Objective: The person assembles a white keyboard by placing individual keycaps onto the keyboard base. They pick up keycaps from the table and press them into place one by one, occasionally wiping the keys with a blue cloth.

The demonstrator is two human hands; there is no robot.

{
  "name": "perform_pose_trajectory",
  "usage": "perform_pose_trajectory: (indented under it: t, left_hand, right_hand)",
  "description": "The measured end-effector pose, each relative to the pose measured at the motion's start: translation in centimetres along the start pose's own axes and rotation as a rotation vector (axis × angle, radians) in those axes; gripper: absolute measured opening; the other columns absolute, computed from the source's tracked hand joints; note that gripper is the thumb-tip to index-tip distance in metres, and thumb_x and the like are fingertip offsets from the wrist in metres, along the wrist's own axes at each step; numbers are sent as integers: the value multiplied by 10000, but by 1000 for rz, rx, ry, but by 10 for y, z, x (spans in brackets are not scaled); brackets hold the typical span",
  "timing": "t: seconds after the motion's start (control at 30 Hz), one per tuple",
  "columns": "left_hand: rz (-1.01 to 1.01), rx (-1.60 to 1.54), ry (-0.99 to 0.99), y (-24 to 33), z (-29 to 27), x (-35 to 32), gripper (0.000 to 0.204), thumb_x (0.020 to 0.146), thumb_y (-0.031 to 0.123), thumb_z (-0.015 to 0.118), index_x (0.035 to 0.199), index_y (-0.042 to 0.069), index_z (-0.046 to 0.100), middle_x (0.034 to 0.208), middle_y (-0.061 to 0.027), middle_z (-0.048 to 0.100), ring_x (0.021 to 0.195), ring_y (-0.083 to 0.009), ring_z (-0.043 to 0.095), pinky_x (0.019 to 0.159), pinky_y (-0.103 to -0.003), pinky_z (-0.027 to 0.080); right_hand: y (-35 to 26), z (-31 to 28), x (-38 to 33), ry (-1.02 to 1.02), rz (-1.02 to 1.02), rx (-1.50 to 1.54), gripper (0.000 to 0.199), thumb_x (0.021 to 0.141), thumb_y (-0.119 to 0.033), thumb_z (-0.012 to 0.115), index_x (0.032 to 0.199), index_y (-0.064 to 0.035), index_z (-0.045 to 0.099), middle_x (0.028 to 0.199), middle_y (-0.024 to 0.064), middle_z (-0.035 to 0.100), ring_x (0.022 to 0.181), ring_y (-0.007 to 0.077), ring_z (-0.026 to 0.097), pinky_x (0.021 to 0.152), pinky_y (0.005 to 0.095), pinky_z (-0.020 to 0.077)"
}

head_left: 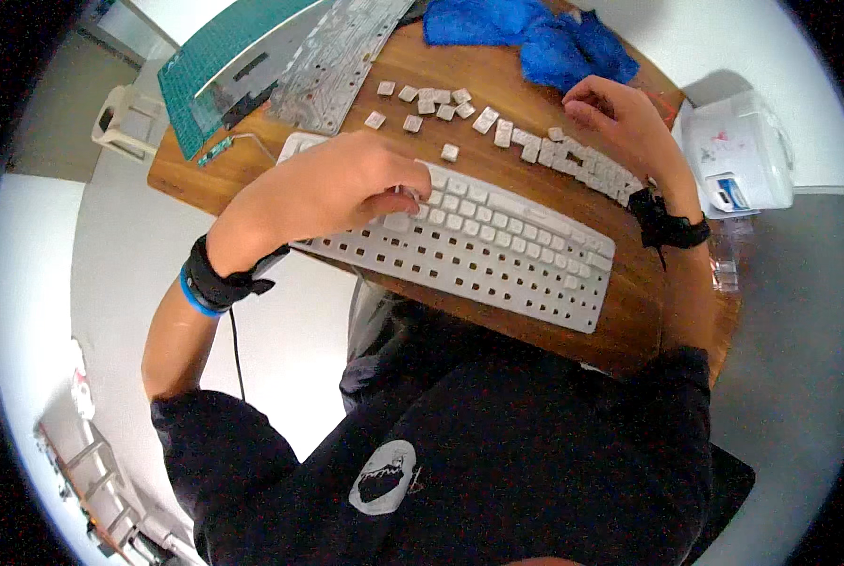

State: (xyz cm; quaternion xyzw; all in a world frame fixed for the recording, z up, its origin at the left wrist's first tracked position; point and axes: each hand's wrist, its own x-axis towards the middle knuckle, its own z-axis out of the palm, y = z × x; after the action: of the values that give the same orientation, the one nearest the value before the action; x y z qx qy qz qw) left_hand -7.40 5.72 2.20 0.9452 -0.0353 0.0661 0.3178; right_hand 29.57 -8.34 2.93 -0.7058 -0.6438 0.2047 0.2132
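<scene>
1. Wooden table [497, 71]; above it, the left hand [351, 179] curls, thumb and forefinger nearly together at the keyboard [461, 271]; cannot tell whether they grip a cap.
2. Right hand [622, 118] hangs half-curled near loose caps [485, 120]; its hold is unclear.
3. Keyboard slants along the table's near side: far rows mostly capped, near rows mostly bare.
4. Blue cloth [573, 52] lies beyond.
</scene>
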Motion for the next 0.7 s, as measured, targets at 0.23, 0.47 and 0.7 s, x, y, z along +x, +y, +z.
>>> perform_pose_trajectory:
  t: [0.23, 0.47, 0.7]
  left_hand:
    - [24, 114, 128, -15, 1, 69, 221, 977, 228, 785, 984, 38, 671, 933, -172, 697, 942, -401, 710, 810, -502, 551]
    - [-86, 289, 2, -92, 4, 216, 322, 917, 303, 845, 941, 7, 718, 987, -214, 764, 1044, -428, 743, 852, -534, 578]
    - [64, 517, 19, -91, 16, 239, 411, 778, 300, 946, 973, -17, 772, 968, -230, 777, 1006, -440, 764, 830, -533, 618]
  right_hand:
    - [68, -31, 29, 281, -80, -180, 247, 967, -286, 845, 1091, -79, 792, 991, 101, 780, 949, 245, 757, 866, 368, 600]
    - [72, -10, 71, 168, -186, -218, 182, 904, -172, 870, 1049, -69, 830, 1039, 150, 802, 964, 320, 774, 864, 409, 605]
    - [77, -33, 55, 186, -69, -237, 167, 894, -151, 861, 1037, -70, 831, 1063, 177, 793, 988, 379, 760, 859, 441, 594]
